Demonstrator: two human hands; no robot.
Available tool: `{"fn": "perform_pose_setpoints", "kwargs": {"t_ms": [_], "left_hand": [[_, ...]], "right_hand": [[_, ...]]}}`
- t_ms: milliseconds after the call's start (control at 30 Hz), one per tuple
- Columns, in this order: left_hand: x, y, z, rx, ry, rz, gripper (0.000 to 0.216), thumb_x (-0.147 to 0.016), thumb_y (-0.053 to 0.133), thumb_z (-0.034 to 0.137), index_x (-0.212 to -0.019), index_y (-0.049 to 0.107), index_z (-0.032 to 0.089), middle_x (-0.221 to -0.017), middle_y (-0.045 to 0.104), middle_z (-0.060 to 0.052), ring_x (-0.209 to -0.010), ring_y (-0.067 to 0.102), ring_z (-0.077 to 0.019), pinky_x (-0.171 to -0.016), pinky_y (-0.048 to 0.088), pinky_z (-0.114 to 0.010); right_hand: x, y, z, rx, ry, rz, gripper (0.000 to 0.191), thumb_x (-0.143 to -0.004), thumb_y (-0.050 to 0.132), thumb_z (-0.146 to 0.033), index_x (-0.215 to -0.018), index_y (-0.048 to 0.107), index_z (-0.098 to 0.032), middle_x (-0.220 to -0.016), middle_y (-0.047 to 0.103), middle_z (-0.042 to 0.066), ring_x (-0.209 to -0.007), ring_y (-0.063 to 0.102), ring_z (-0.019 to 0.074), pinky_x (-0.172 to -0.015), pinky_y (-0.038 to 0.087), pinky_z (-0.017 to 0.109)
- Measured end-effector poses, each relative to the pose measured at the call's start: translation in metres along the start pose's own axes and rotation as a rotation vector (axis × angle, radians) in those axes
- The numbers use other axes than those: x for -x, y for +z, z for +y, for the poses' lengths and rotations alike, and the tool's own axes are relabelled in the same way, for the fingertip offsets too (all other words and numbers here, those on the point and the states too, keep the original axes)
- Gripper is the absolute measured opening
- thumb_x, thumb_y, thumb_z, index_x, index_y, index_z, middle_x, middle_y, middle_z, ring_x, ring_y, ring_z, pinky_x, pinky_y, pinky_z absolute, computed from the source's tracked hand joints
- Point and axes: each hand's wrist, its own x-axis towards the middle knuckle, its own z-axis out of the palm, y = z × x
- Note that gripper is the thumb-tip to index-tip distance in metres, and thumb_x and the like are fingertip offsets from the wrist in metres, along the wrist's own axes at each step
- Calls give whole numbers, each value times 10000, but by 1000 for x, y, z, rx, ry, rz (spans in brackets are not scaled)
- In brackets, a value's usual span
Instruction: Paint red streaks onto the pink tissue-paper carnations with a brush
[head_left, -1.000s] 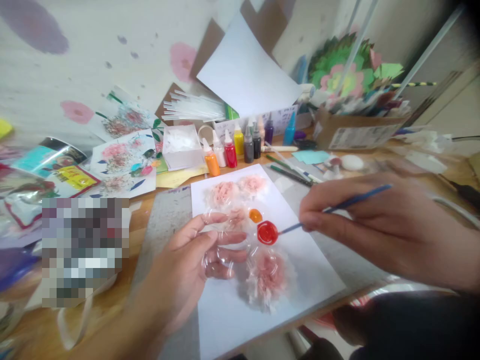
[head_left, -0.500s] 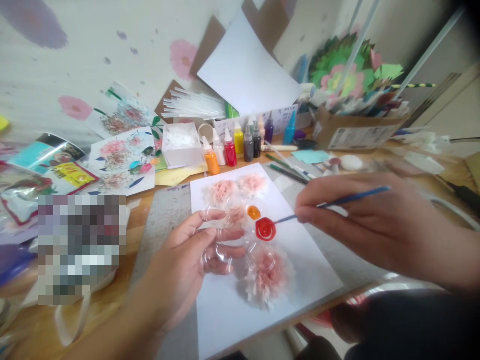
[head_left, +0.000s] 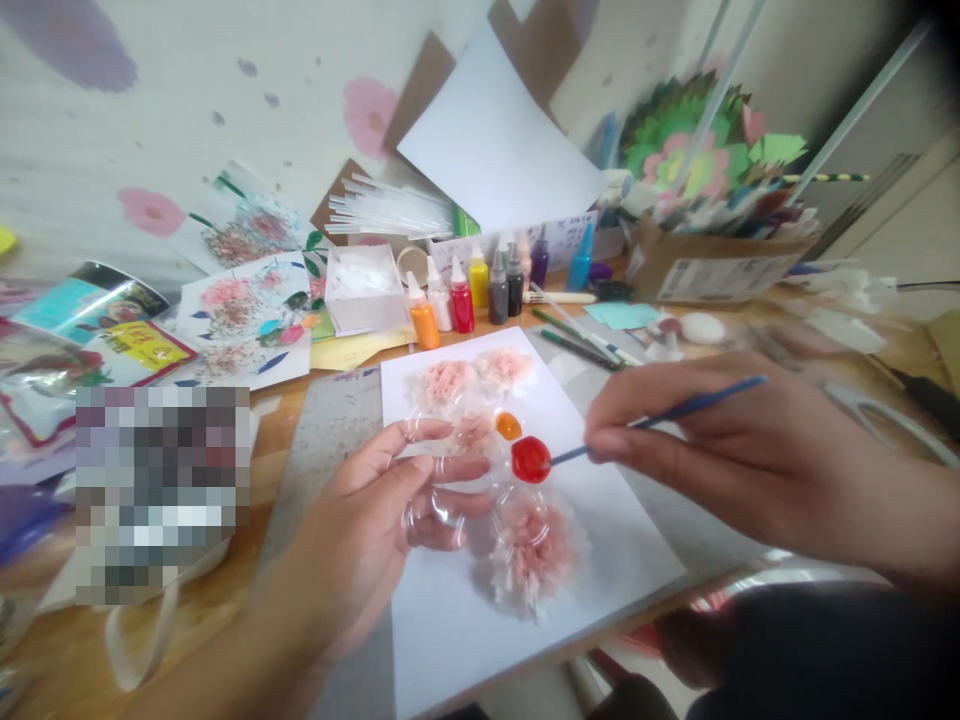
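My left hand (head_left: 405, 510) holds a clear plastic paint palette (head_left: 448, 507) above the paper, its fingers seen through and around the transparent wells. One well has red paint (head_left: 529, 459) and another has orange paint (head_left: 508, 426). My right hand (head_left: 675, 430) pinches a thin blue paintbrush (head_left: 697, 401), whose tip touches the right side of the red paint. Under the palette lies a white sheet of paper (head_left: 450, 650) bearing pink, fluffy blossoms; the nearest blossom (head_left: 534, 550) is the largest. Part of another blossom is seen through the palette.
Paint bottles, among them an orange one (head_left: 423, 314) and a red one (head_left: 461, 297), stand behind the paper. Pencils (head_left: 574, 345) lie right of them. A white box (head_left: 365, 290), flower paintings (head_left: 244, 325) and a cardboard box of tools (head_left: 727, 260) line the back.
The brush tip has moved slightly within the red paint, and my right hand has shifted a little left and down. The ring mark in the red paint has smoothed out. My left hand stays put.
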Motion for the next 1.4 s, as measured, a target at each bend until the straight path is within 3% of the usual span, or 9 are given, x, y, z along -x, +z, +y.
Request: {"fn": "perform_pose_setpoints", "kwargs": {"t_ms": [933,1400], "left_hand": [[1,3,3,26,-2,-10,456,-816,730,299,-1227,564,191,-1028,759,-164,-756,756,-270,-546,532,-268],[1,4,4,3,5,-8,350,-872,664,268,-1200,554,213,-1031,764,-157,-764,760,-255,-540,549,-244]], "right_hand": [[-1,1,-2,-19,60,1,201,-945,568,-193,-796,702,-177,-760,748,-10,-635,680,79,-591,526,172],[-1,0,-2,-12,80,1,207,-943,575,-222,-785,705,-190,-705,723,-19,-579,656,84,-542,516,179]]}}
